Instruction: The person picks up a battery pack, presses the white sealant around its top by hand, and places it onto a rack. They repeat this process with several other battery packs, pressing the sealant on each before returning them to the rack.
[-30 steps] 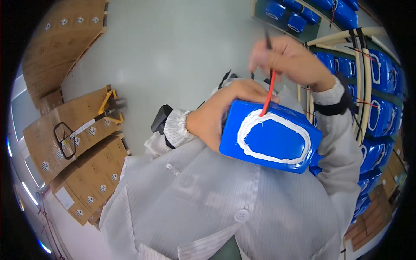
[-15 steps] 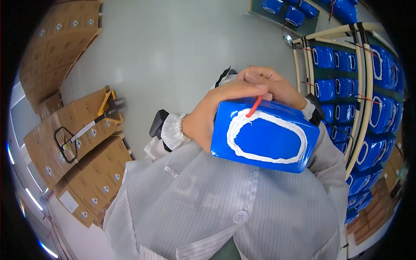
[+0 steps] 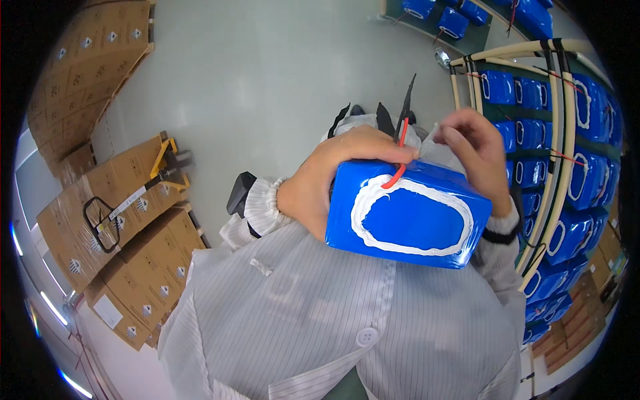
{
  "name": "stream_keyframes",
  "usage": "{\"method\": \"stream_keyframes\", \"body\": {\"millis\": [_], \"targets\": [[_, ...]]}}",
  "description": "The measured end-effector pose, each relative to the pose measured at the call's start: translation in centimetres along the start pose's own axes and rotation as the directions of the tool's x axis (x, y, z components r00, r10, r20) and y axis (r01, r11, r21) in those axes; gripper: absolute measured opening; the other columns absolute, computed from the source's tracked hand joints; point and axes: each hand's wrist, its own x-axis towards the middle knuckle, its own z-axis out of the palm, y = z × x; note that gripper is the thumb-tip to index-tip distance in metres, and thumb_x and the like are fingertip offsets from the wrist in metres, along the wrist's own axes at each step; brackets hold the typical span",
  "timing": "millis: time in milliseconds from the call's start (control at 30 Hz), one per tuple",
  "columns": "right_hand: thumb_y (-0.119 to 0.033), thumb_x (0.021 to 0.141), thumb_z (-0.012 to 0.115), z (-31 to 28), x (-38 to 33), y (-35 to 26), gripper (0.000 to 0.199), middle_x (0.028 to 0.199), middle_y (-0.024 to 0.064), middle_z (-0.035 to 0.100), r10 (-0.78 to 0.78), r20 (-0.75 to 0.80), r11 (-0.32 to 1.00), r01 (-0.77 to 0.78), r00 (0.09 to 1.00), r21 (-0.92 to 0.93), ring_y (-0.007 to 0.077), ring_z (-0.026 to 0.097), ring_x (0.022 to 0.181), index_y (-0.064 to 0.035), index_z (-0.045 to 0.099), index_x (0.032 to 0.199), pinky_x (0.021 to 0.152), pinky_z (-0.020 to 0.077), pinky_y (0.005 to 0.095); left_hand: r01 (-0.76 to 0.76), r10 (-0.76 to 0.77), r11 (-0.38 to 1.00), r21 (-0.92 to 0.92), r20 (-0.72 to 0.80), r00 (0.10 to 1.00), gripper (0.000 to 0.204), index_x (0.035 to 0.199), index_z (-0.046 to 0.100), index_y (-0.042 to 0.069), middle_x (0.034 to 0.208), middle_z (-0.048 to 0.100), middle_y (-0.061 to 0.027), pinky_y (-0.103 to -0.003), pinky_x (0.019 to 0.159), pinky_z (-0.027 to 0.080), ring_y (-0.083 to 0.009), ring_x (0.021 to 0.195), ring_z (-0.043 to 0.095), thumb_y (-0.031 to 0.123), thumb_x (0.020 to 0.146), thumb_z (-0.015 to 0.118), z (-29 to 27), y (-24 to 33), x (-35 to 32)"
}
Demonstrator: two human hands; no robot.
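A blue shrink-wrapped battery pack (image 3: 413, 217) is held in front of my chest, with a thick oval bead of white sealant (image 3: 360, 217) on the face toward me. My left hand (image 3: 340, 157) grips its left side and upper edge, thumb along the top beside the wires. A red wire (image 3: 395, 179) comes out at the sealant and passes under my left thumb; a black wire (image 3: 407, 100) sticks up beyond it. To the right of the wires, my right hand (image 3: 477, 143) is raised behind the pack, thumb and fingertips pinched together. Something small and whitish shows at those fingertips, too unclear to name.
At my right stands a pale tubular rack (image 3: 567, 153) holding several similar blue packs (image 3: 590, 103). More blue packs (image 3: 453, 23) lie on a surface at the far right. Stacked cartons (image 3: 100, 60) and a yellow-and-black pallet jack (image 3: 163, 173) are on the left.
My right hand has come away from my left hand and moved to the right. The black wire now stands up in view. The pack has barely moved in my left hand.
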Motion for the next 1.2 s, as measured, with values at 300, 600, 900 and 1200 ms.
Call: {"method": "stream_keyframes", "body": {"millis": [300,600,900,1200], "targets": [[0.001,0.072,0.058,-1.7,-4.4,-10.8,0.034,0.107,0.0206,0.069,-0.144,0.156,0.932,0.187,0.977,-0.31,0.0264,0.068,0.099,0.0053,0.068,0.105,0.091,0.0507,0.0352,0.025,-0.026,0.999,0.027,0.033,0.999,0.098,0.14,0.055,0.004,0.125,0.064,-0.0129,-0.037,0.094,0.05,-0.0272,0.11,0.063,0.032,0.055,0.094,-0.5,0.8,0.7],[0.001,0.07,0.071,-0.4,-4.8,-11.9,0.031,0.102,0.0197,0.07,-0.167,0.175,0.855,0.231,0.97,-0.465,0.029,0.069,0.094,0.0002,0.068,0.1,0.085,0.0527,0.0363,-0.029,0.026,0.996,0.081,0.039,0.999,0.094,0.139,0.054,0.003,0.13,0.062,-0.013,-0.037,0.093,0.05,-0.0269,0.108,0.063,0.033,0.059,0.093,0.0,1.4,1.3],[0.001,0.068,0.072,0.0,-4.9,-11.6,0.029,0.1,0.019,0.069,-0.182,0.188,0.853,0.25,0.965,-0.457,0.0286,0.069,0.089,-0.0001,0.065,0.096,0.082,0.0533,0.0356,-0.012,0.009,0.998,0.055,0.052,0.999,0.095,0.14,0.054,0.004,0.132,0.061,-0.0129,-0.038,0.094,0.05,-0.0284,0.11,0.062,0.035,0.059,0.092,0.3,1.2,0.6],[0.001,0.066,0.074,0.5,-5.0,-11.7,0.029,0.095,0.0177,0.071,-0.203,0.187,0.8,0.273,0.961,-0.535,0.0285,0.07,0.086,-0.0012,0.065,0.094,0.079,0.0548,0.0358,0.005,-0.008,0.999,0.054,0.048,0.999,0.098,0.141,0.053,0.006,0.129,0.062,-0.0123,-0.038,0.095,0.049,-0.028,0.109,0.061,0.035,0.057,0.093,0.5,1.4,0.1]]}}
